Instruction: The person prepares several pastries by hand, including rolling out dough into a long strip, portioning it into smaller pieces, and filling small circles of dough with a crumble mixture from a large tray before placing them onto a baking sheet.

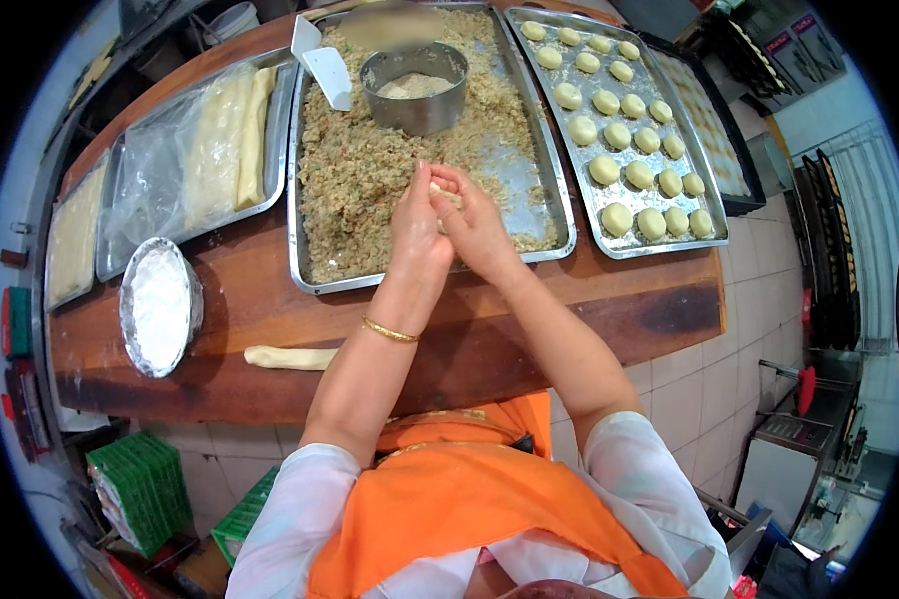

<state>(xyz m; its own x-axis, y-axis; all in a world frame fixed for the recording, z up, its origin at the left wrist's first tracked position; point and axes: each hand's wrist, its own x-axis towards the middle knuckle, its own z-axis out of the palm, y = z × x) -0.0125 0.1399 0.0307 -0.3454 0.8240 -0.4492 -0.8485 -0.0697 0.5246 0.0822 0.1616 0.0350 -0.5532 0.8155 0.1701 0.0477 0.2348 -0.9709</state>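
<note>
Dough piece (448, 196) sits pinched between my left hand (417, 225) and right hand (476, 228), both clasped round it over the filling tray (310, 230). I see the wooden bench (589, 309) fronting white-tiled wall, green crates on the floor below. Along its far edge lie trays; the dough-ball tray (591, 215) fills its right corner. A flour bowl (160, 304) and dough log (290, 356) lie near its front edge.

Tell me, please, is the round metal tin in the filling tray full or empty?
Partly full: the round metal tin holds pale filling well below its rim, with bare inner wall above.
</note>
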